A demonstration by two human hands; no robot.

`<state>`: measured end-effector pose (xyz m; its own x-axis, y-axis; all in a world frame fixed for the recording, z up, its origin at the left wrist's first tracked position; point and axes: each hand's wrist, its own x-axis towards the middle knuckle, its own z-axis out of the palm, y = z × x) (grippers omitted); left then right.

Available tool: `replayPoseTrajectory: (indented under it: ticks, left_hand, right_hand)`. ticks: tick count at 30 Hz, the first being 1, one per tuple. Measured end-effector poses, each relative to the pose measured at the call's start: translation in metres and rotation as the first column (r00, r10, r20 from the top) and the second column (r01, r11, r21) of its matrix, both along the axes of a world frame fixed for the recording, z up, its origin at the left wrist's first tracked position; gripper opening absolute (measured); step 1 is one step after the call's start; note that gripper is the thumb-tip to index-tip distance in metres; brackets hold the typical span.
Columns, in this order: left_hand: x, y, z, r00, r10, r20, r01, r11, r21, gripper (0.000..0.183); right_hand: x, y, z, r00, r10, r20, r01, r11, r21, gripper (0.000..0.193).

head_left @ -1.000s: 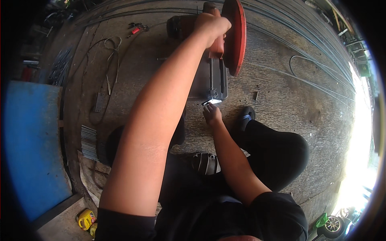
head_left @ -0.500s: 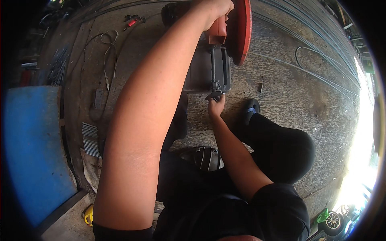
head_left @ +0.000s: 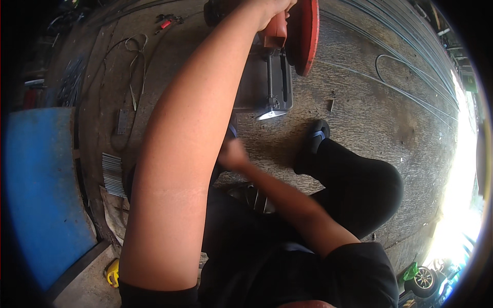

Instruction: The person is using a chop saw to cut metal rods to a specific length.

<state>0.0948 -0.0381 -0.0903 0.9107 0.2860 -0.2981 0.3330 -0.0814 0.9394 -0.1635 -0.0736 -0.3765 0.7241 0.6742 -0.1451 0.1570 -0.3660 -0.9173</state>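
Note:
My left arm reaches forward, and my left hand [head_left: 273, 10] is closed round the red handle [head_left: 275, 34] of a cut-off saw. The saw's red blade guard [head_left: 309, 43] stands to the right of the handle. Below lies its grey base [head_left: 253, 84], with a clamp screw [head_left: 271, 77] along it. A bright metal piece [head_left: 272, 114] shows at the base's near end. My right hand [head_left: 234, 154] is back from the saw, close to my left leg and partly behind my left forearm. Motion smears its fingers, so what they hold, if anything, is unclear.
Long metal rods [head_left: 400, 46] run across the floor at the far right. A strap [head_left: 135, 77] and short rods [head_left: 113, 174] lie to the left, near a blue panel [head_left: 43, 195]. My sandalled right foot [head_left: 319, 134] rests right of the saw.
My right hand has left the near end of the saw's clamp and moved left and back toward me. The bright metal piece there now shows. My left hand stays on the handle.

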Motion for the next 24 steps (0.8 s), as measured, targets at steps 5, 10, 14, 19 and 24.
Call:
replayPoseTrajectory:
  ticks: [5, 10, 14, 19, 24]
  left_hand:
    - [-0.003, -0.001, 0.001, 0.999, 0.02, -0.039, -0.015, 0.993, 0.115, 0.008]
    - [-0.005, -0.001, 0.002, 1.0, 0.005, -0.021, -0.003, 0.996, 0.087, 0.009]
    - [-0.005, -0.001, -0.002, 1.0, 0.002, 0.005, -0.003, 0.998, 0.055, 0.009]
    - [-0.003, 0.0, -0.005, 1.0, 0.001, 0.007, -0.001, 0.999, 0.045, 0.008]
    - [-0.004, 0.001, -0.003, 0.999, -0.028, 0.031, 0.025, 0.995, 0.093, 0.009]
  right_hand:
    - [-0.022, 0.003, -0.01, 0.899, -0.385, -0.209, 0.414, 0.903, 0.116, 0.026]
    - [0.033, -0.032, -0.062, 0.292, -0.9, -0.325, 0.919, 0.358, -0.165, 0.042]
    - [0.063, -0.053, -0.088, 0.187, -0.939, -0.288, 0.982, 0.176, 0.063, 0.037]
    - [0.089, -0.079, -0.099, 0.116, -0.894, -0.433, 0.991, 0.135, -0.013, 0.029]
    - [0.014, -0.026, -0.04, 0.994, -0.113, 0.0, 0.111, 0.97, -0.217, 0.017]
